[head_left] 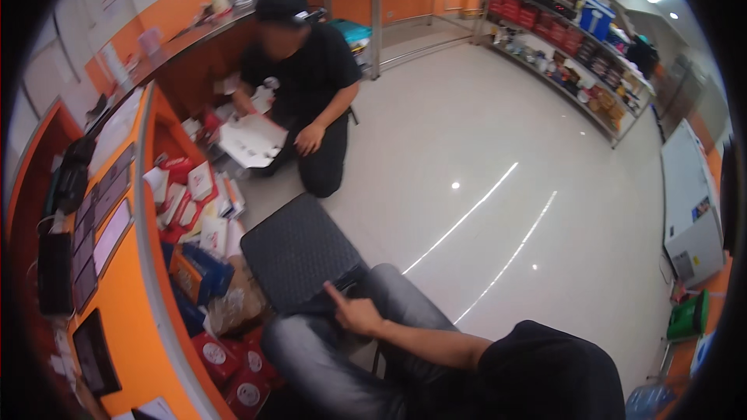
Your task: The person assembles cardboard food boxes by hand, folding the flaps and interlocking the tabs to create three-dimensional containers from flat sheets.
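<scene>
My right hand [356, 313] reaches in from the lower right over my knees in grey jeans [408, 299]. Its index finger is stretched out and the other fingers look curled, with nothing visible in them. The fingertip is at the near edge of a dark grey, square thing with a woven-looking surface [299, 249]. I cannot tell whether it touches. My left hand is out of view. Beyond the grey thing, a co-worker in black [299, 85] kneels on the floor, one hand on a flat white piece of cardboard [253, 140].
An orange counter [140, 280] runs along my left. Its open shelf holds red-and-white boxes [187, 194], a blue-and-orange package [202, 272] and red packages with round white marks [233, 362]. A metal rack [560, 70] stands far right, and a white chest freezer [689, 202] stands nearer.
</scene>
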The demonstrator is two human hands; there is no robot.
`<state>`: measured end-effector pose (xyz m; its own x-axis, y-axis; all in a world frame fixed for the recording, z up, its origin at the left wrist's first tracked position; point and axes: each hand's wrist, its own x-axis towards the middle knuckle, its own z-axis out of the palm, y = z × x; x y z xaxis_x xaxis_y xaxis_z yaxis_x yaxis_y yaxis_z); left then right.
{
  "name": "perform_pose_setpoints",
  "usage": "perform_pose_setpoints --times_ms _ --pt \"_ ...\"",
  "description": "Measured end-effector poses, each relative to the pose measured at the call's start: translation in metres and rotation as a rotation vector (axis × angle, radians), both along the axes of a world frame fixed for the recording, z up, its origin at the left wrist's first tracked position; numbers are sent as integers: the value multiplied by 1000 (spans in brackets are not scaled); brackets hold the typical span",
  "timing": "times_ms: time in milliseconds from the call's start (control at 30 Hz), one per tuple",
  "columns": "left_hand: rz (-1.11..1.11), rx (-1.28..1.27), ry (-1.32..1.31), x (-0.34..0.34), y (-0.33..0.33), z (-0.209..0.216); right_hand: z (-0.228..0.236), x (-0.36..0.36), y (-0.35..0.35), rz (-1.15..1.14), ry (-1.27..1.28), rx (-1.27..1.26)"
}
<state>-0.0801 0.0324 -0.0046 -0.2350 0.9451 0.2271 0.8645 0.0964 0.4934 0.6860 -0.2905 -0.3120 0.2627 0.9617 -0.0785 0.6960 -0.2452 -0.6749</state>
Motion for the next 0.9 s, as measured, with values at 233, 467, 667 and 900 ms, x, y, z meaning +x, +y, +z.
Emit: perform_pose_setpoints --times_ms 233,467,667,900 --pt "75 64 -177 34 -15 -22 -20 -5 4 158 -112 -1" --pt "137 48 -166 75 -27 -3 -27 1 -5 328 41 -495" --pt "111 47 -185 70 -47 25 -59 -9 -1 353 17 -498" --pt "157 126 -117 85 -39 8 -80 -4 -5 435 -61 -602"
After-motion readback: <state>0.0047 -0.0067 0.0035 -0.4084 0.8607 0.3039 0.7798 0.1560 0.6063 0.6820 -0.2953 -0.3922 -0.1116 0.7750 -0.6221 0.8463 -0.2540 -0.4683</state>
